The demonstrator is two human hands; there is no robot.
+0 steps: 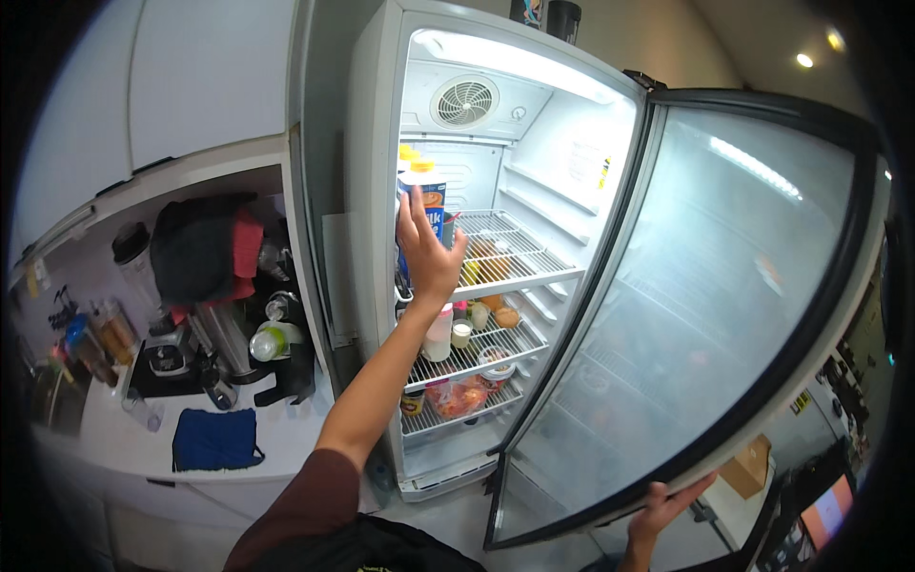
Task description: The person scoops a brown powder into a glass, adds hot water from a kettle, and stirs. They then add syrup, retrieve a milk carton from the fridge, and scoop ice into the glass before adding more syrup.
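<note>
In front of a blue milk carton [433, 196] with a yellow cap, my left hand [431, 247] is raised with fingers spread. Whether the fingertips touch the carton cannot be told. The carton stands at the left of the upper wire shelf [532, 261], inside a lit upright fridge [379, 214]. A second yellow cap shows behind it. My right hand [661, 509] holds the lower outer edge of the swung-open glass fridge door [643, 322], thumb at the rim and fingers stretched along the outside.
Lower shelves hold a white bottle with a pink lid [438, 334], a small jar [461, 333] and a plastic bag of orange food [457, 397]. Left, a counter bears a blender base [170, 356] and a folded blue cloth [216, 440]. A cardboard box [747, 465] stands beyond the door.
</note>
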